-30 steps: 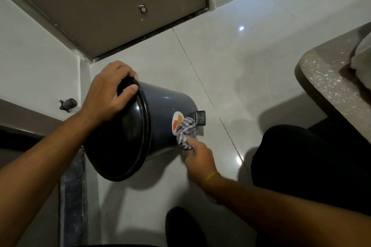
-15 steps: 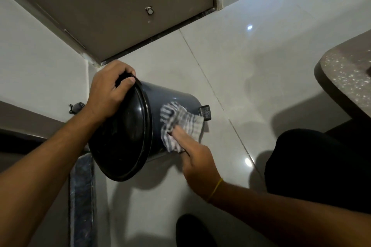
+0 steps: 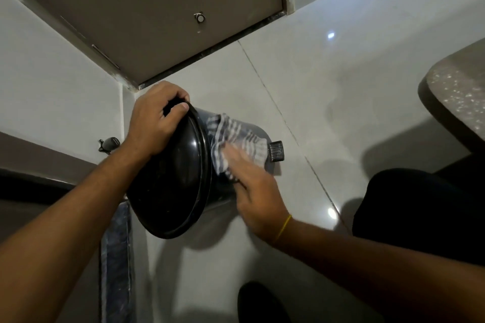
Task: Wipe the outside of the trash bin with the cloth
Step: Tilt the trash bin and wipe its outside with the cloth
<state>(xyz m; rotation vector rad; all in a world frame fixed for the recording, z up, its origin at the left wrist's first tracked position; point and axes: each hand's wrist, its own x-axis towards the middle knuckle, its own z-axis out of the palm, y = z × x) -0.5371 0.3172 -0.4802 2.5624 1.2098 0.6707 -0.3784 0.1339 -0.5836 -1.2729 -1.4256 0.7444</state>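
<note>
A dark grey trash bin (image 3: 223,195) with a glossy black lid (image 3: 173,178) is tipped toward me on the tiled floor, its foot pedal (image 3: 276,151) pointing right. My left hand (image 3: 154,120) grips the top rim of the lid and holds the bin tilted. My right hand (image 3: 252,189) presses a striped white-and-grey cloth (image 3: 236,136) flat against the bin's side wall, just right of the lid. The cloth covers most of the visible side, and the sticker on the bin is hidden beneath it.
A brown door (image 3: 147,16) with a small stopper knob (image 3: 200,18) stands behind the bin. A speckled stone counter edge (image 3: 456,97) juts in at right. My dark-clad knee (image 3: 420,207) and foot (image 3: 259,301) are below. A door stop (image 3: 109,143) sits on the left wall.
My right hand has slid the cloth from the bin's base near the pedal up toward the lid, spreading it over the side and covering the sticker. My left hand kept its grip.
</note>
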